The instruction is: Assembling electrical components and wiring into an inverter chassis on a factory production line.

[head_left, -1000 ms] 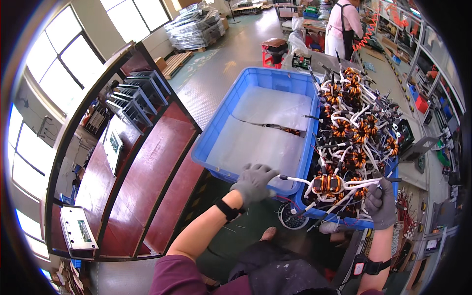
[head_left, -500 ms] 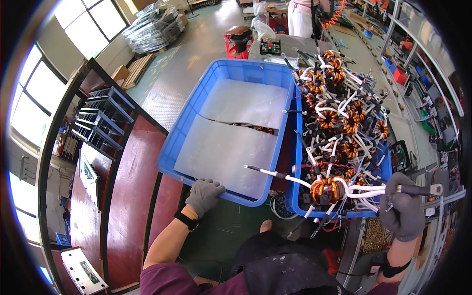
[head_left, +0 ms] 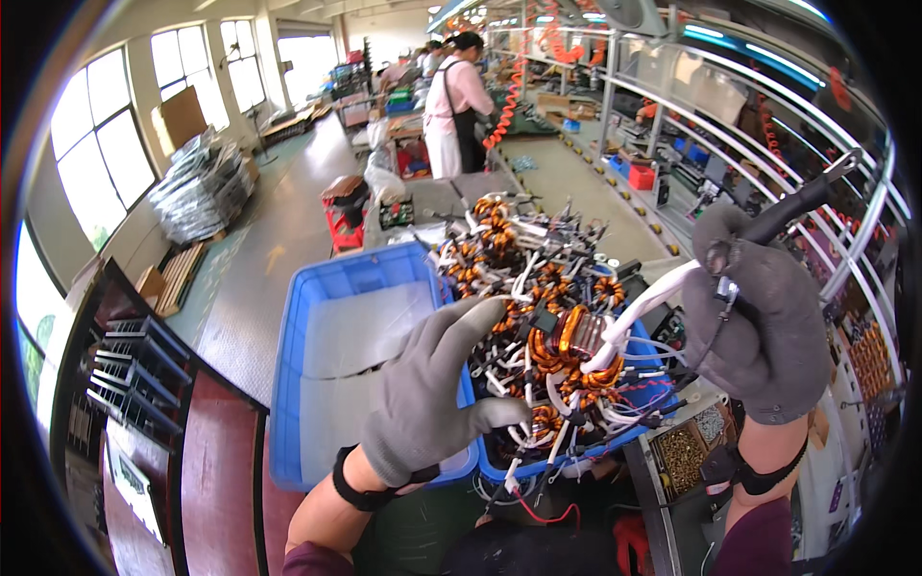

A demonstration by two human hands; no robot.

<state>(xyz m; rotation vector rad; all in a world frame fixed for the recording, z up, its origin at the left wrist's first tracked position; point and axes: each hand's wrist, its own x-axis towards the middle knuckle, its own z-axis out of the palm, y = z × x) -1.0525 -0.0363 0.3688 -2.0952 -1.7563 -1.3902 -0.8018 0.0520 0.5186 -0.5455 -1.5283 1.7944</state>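
Blue bin (head_left: pixel 597 449) heaped with coils (head_left: pixel 497 226) in front of you.
Your left hand (head_left: pixel 423 389) is spread wide, holding nothing; your right hand (head_left: pixel 754 322) is curled tight, one copper coil (head_left: pixel 583 333) over the others, its white cable (head_left: pixel 653 293) in that fist.

Daylight enters through tall windows (head_left: pixel 101 144) along the pale left wall (head_left: pixel 140 77). A grey floor (head_left: pixel 245 317) runs past a dark-framed rack (head_left: pixel 223 480) with reddish shelves. Light tubes (head_left: pixel 704 32) glow overhead at right; the distant end, blurred, perhaps holds more benches.
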